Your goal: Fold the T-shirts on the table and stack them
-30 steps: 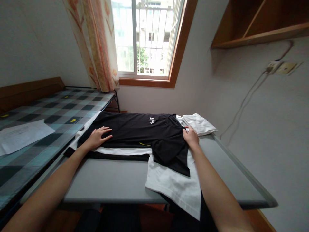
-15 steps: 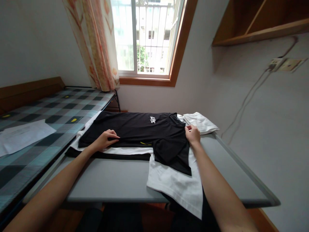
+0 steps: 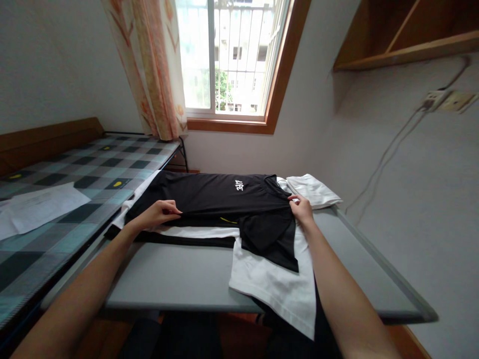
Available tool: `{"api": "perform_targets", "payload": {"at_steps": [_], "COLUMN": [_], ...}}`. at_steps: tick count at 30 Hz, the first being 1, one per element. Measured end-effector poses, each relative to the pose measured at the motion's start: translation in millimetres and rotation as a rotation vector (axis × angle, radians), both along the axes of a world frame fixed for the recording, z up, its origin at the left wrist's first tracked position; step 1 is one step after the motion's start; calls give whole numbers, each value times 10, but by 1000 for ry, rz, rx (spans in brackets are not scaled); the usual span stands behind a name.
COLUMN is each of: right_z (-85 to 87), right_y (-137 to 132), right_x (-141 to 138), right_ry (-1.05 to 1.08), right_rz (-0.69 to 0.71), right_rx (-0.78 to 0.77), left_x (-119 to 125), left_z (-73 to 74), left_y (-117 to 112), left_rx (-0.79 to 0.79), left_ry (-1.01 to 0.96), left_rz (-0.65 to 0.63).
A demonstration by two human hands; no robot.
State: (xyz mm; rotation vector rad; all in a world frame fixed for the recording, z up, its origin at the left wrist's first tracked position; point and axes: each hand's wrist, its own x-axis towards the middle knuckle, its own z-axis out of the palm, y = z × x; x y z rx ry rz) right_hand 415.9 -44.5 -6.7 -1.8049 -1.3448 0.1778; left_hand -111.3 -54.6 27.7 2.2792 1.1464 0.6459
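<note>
A black T-shirt (image 3: 209,194) with white lettering on the chest lies sideways over a white T-shirt (image 3: 275,279). More black cloth shows beneath the white one. My left hand (image 3: 159,214) pinches the black T-shirt on its near side, toward the hem. At the shoulder beside the collar, my right hand (image 3: 301,208) has thumb and finger closed on the same shirt. The near black sleeve rests on the white sleeve, which hangs over the table's front edge. A thin yellow mark shows by the black shirt's near side.
The grey table (image 3: 179,279) carries the shirts, with folded white cloth (image 3: 312,190) at its far right. On the left stands a bed with a checked mattress (image 3: 123,162) and paper sheets (image 3: 41,207). A window, curtain (image 3: 157,70), wall shelf (image 3: 404,57) and hanging cables (image 3: 381,159) surround it.
My left hand has shifted slightly left along the black T-shirt, and its fingers have drawn closer together. My right hand stays at the shoulder. The view has turned a little.
</note>
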Motion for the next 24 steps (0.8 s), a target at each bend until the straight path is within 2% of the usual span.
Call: {"api": "perform_targets", "payload": {"at_steps": [4,7,9,13,17,20,24], "right_z": [11,28,43,77,68,26,13], "right_y": [-5,-11,-18,-36,-38,-27,-28], "right_x": [-35,-77,-95,-112,-102,-73,-65], "right_ry": [46,34,11,-83,-141,-151,-158], "right_rz": [-66,-75,-58,-54,-88,-70,-51], "right_rx": [-54,-81,-93,-143,-163,-171,-205], "left_x": [60,44,-19,-206,-351,-419,-463], "left_z": [16,21,23,21,-7,-66,-114], "left_y": [-39,-28,7,81,87,86,94], "left_rx": [-45,-35,-1,99,147,222,291], "left_ry": [22,67,121,349,627,702,649], "left_rz": [-13,50,181,574,809,917,913]}}
